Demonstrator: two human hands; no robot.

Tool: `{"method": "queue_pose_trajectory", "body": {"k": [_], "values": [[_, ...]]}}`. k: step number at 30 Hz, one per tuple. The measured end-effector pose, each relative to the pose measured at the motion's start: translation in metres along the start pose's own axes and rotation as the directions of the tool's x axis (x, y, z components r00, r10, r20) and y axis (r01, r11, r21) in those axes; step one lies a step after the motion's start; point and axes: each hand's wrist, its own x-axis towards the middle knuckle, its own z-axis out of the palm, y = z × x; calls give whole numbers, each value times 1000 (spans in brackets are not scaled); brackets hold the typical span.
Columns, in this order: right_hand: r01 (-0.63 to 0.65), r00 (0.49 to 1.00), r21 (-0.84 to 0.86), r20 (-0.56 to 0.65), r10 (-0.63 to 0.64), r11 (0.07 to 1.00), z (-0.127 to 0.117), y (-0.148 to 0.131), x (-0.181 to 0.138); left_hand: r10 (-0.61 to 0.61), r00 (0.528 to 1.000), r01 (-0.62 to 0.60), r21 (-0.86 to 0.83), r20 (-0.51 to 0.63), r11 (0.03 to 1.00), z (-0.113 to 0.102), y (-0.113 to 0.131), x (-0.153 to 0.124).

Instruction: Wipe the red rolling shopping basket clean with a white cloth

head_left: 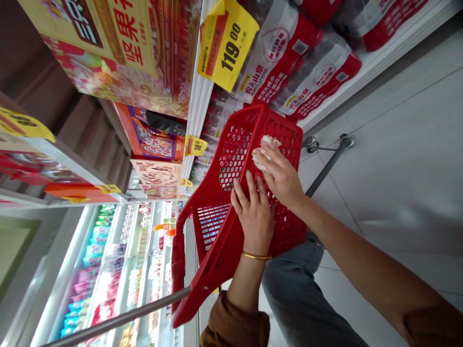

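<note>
A red plastic trolley basket [217, 260] is tipped up in front of me in a shop aisle, its mesh wall facing me. My left hand [254, 217], with a gold bangle on the wrist, lies against the basket's wall with its fingers stretched out. My right hand [281, 176] is closed on a crumpled white cloth [263, 150] and presses it onto the mesh near the basket's upper end. The view is turned sideways, with the floor to the right.
Shelves on the left carry boxed gift packs [119, 53], red-wrapped water bottle packs [300, 62] and yellow price tags [227, 46]. A lit chiller [108, 270] runs below. The basket's grey pull handle [115, 320] and wheels [311, 143] stick out. Pale floor tiles [405, 159] lie right.
</note>
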Motion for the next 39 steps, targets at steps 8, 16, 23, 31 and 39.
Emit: {"method": "queue_pose_trajectory", "body": {"k": [8,16,23,31,39], "values": [[36,999,9,12,-36,999,0,-6,-19,8,999,-8,-1,-48,1000,8,1,1],[37,998,-15,44,-36,999,-4,-9,-41,11,998,-13,-30,-59,999,6,2,1],[14,998,-43,54,-11,999,-5,-9,-63,-5,998,3,-27,-64,1000,8,1,-1],[-44,983,-80,-180,29,996,-15,-3,-31,-43,999,42,-23,-26,999,5,5,-3],[-15,998,-45,-63,12,999,-1,7,-15,-28,999,28,0,-22,1000,8,3,-6]]}}
